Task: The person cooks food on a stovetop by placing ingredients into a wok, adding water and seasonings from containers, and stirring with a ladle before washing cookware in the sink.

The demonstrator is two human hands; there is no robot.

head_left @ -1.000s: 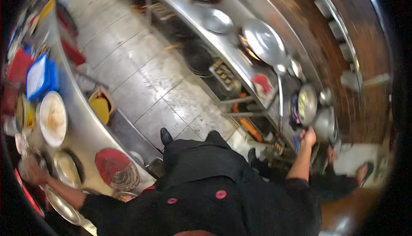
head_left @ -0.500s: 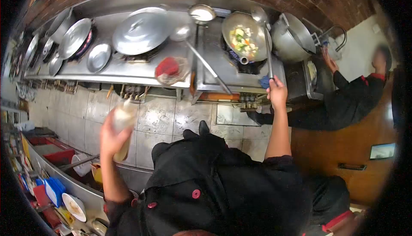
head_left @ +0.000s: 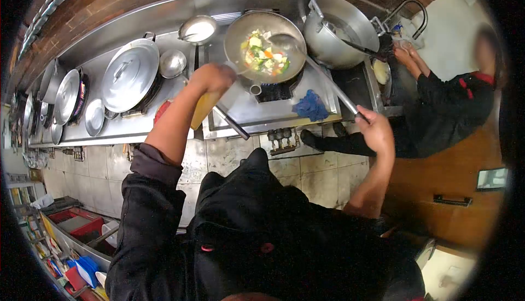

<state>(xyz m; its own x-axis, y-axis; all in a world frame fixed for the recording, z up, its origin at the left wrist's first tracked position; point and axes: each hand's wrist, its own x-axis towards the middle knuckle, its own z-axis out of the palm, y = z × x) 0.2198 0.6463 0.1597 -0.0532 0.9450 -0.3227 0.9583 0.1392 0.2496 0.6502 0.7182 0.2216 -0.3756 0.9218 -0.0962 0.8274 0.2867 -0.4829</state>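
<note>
My left hand [head_left: 212, 80] is closed around a squeeze bottle [head_left: 203, 110] with yellowish contents. The bottle is tilted, its nozzle end blurred at the near left rim of the wok [head_left: 236, 32]. Chopped vegetables [head_left: 263, 54], green, orange and pale, lie in the wok on the burner. In my right hand [head_left: 377, 131] is the dark handle end of a long ladle [head_left: 332, 86]. The ladle's bowl rests inside the wok at its right side, touching or close to the food. A second ladle [head_left: 229, 120] lies on the stove below my left hand.
A blue cloth [head_left: 310, 106] lies on the stove's front edge. To the right stand a large pot [head_left: 339, 52] and a co-worker [head_left: 454, 104] with hands at the sink tap [head_left: 421, 19]. Several pans and a big lidded wok [head_left: 128, 77] line the left.
My left hand has carried the bottle up from above the floor to the wok and tipped it. The ladle's bowl has moved from beyond the wok's rim into the wok.
</note>
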